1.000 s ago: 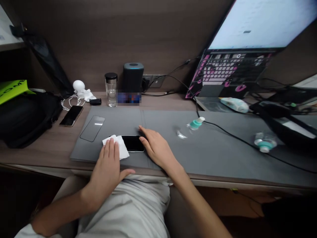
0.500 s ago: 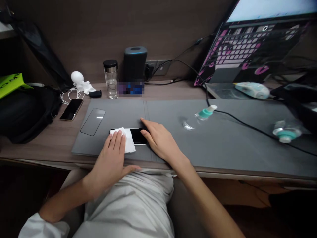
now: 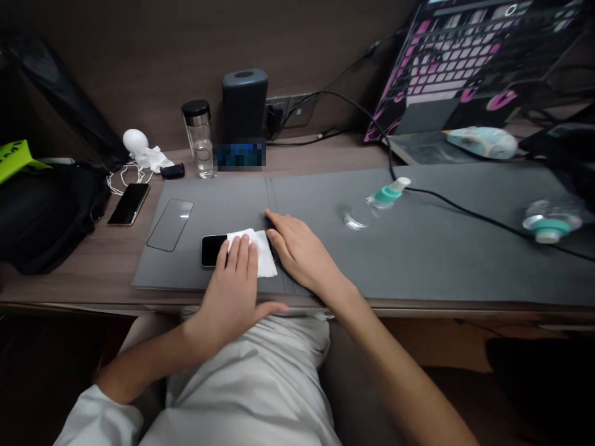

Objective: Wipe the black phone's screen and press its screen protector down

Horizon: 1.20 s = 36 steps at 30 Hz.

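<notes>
My left hand (image 3: pixel 232 291) presses a white wipe (image 3: pixel 264 263) flat against the glass of a black smartphone (image 3: pixel 214 251), which lies on a grey desk mat (image 3: pixel 418 260). The wipe covers the right part of the phone, and the left end shows bare. My right hand (image 3: pixel 297 248) rests on the mat with its fingertips against the phone's right end, steadying it. That end is hidden under the fingers and wipe.
A glass screen protector (image 3: pixel 170 224) lies on the mat to the left. A second phone (image 3: pixel 129 204) and a black bag (image 3: pixel 46 217) sit further left. A small spray bottle (image 3: pixel 383 201) lies on the mat to the right, with a cable (image 3: pixel 465 210) and another bottle (image 3: pixel 548 226) beyond.
My left hand has slid rightward along the phone with the wipe, uncovering the phone's left end. My right hand stays at the right end. The view has tilted downward.
</notes>
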Motion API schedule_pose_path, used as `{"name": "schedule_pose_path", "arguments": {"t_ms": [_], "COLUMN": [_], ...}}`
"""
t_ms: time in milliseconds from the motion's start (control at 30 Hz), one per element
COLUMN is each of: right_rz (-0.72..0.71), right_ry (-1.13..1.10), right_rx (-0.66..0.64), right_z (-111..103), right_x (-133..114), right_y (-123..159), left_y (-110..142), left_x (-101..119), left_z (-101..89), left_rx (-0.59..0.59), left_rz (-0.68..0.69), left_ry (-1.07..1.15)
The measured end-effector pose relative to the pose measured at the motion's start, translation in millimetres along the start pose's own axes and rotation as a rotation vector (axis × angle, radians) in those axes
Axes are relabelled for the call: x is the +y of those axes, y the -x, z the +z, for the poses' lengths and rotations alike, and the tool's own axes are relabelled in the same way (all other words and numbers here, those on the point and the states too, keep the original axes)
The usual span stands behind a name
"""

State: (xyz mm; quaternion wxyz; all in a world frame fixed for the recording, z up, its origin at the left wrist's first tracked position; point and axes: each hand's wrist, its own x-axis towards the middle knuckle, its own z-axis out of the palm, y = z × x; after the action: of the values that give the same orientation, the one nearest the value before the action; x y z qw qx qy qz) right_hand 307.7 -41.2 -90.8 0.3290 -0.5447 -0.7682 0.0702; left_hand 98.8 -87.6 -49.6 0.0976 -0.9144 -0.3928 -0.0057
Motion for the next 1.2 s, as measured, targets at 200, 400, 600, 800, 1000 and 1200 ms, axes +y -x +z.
{"name": "schedule_pose_path", "arguments": {"t_ms": [200, 400, 600, 800, 1000, 1200], "right_rz": [0.003, 0.029, -0.067, -0.055, -0.053, -0.063], "right_ry": [-0.031, -0.07, -0.078, -0.067, -0.049, -0.046], "right_rx": [0.016, 0.104, 0.066, 0.059, 0.05, 0.046], "right_z": [0, -5, -13, -12, -12, -11], "right_x": [2, -1, -11, -12, -13, -14], "right_y": [-1, 2, 3, 1, -1, -1], "left_y": [-12, -38, -10, 27, 32, 27], "left_x": [9, 11, 0, -17, -39, -62], "left_z": [-1.2, -1.2, 5.0, 1.0, 1.2, 8.1], "left_rx": [-0.022, -0.024, 0.031, 0.038, -0.015, 0.002], "left_rz": [0.037, 0.047, 0.12, 0.03, -0.144, -0.116], "left_ry": [0.012, 0.002, -0.033, -0.057, -0.08, 0.039]}}
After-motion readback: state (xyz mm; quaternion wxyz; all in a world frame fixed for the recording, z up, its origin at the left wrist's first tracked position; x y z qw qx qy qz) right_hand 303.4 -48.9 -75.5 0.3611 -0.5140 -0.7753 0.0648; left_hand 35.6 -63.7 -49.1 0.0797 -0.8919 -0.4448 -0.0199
